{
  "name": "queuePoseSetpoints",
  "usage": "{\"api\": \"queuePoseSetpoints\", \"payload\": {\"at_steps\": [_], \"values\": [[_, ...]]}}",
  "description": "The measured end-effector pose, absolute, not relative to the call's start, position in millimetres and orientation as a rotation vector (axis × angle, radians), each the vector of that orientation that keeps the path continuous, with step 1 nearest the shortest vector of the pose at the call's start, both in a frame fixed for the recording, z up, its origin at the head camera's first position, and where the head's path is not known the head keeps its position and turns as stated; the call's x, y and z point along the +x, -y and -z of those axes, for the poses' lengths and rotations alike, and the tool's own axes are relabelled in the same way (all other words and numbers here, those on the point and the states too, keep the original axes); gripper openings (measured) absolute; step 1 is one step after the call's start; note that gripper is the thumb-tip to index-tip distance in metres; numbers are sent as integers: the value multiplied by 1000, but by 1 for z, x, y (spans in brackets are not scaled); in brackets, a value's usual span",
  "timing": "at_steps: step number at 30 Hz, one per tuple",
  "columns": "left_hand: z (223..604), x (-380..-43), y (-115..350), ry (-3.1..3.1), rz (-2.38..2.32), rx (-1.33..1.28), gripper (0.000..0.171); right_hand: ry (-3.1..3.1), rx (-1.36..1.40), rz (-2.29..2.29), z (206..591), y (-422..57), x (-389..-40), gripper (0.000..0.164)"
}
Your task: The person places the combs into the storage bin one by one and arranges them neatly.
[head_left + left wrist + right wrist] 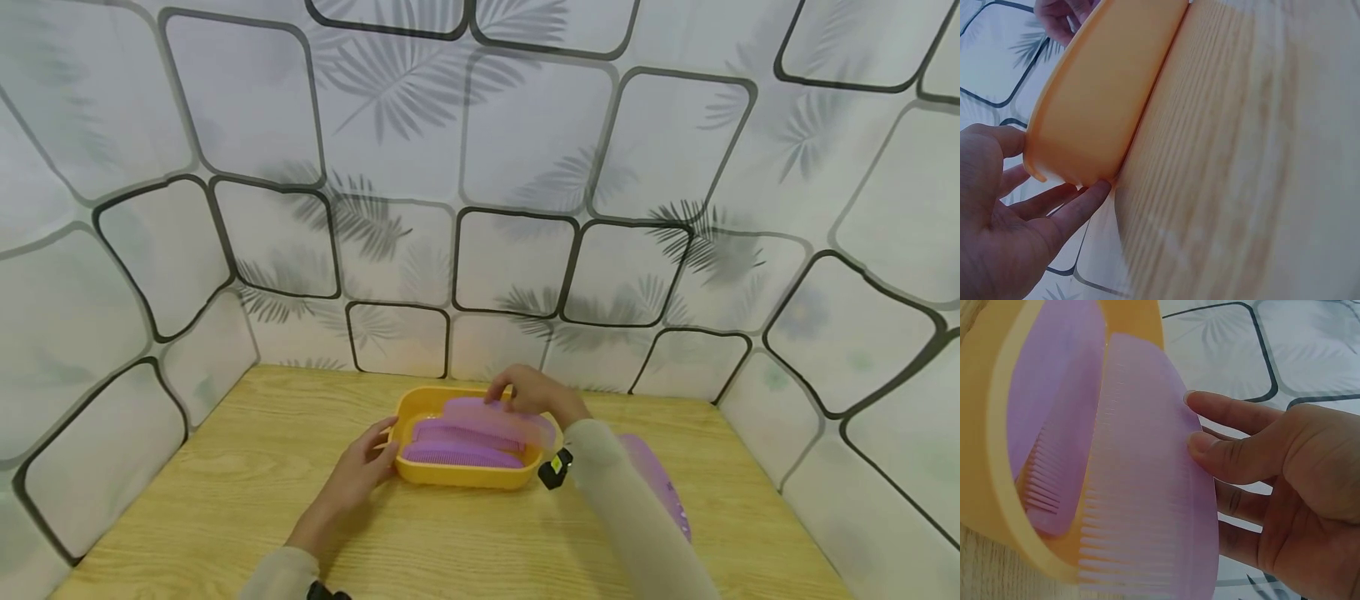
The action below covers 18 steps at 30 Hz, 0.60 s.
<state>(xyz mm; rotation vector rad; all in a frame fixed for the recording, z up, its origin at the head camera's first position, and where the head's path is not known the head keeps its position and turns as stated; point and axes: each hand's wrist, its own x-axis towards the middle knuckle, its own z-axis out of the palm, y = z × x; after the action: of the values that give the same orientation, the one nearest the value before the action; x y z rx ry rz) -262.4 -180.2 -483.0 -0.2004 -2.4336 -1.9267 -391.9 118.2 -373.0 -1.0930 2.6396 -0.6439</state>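
Note:
A yellow plastic basket (465,477) stands on the wooden table with purple combs (457,455) lying in it. My left hand (363,462) holds the basket's left end, one digit at the rim and other fingers lower on the end wall, as the left wrist view shows. Above the basket's right part, my right hand (531,392) pinches a purple comb (1141,456) by its smooth back. This comb is tilted, its teeth toward the basket, and partly overlaps the far rim. Another comb (1054,475) shows inside the basket beside it.
A purple piece with cut-outs along one edge (660,483) lies on the table (285,433) right of the basket, partly hidden by the right sleeve (637,517). Patterned cloth walls (510,258) close off the back and both sides.

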Motion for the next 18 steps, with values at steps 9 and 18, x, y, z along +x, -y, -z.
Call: {"api": "queuePoseSetpoints", "payload": {"at_steps": [9,18], "values": [[482,-262,181,2427,1926,-216,53,-2652,-1107,592,378,-108,-395,39],[483,-263,182,2434,1928,-216,53,-2662,-1152,521,380,-99,-398,36]]}}
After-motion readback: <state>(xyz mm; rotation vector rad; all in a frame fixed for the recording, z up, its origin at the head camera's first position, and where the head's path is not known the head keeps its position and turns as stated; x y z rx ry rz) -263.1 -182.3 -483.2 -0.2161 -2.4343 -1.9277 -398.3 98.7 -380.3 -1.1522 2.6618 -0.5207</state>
